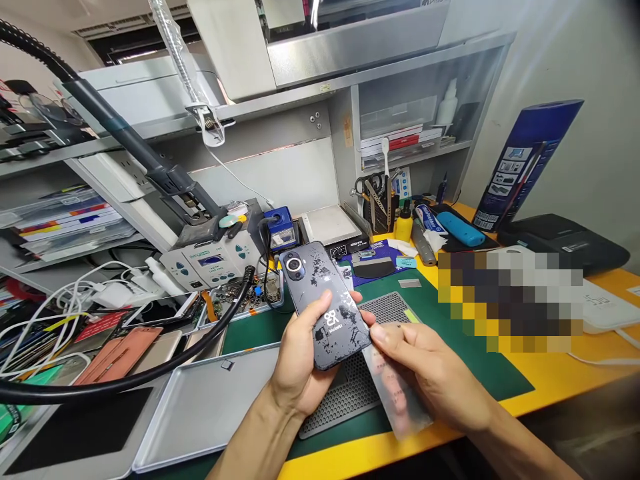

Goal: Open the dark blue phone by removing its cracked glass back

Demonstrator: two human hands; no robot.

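Note:
My left hand is closed round a dark smartphone, its thumb lying across the phone's back. The back faces up, with a round camera ring at the top corner and patchy, worn-looking black and grey marks. A strip of frosted, see-through plastic film with faint red print hangs from my right hand. That hand pinches the film at its upper end, close to the phone's lower right corner. Fingers show blurred through the film. Below both hands lies a grey perforated mat.
A green work mat covers the yellow table. At left are a hot-air station, its black hose, a pale tray and a tablet. A tool holder stands behind; a pixelated patch hides things at right.

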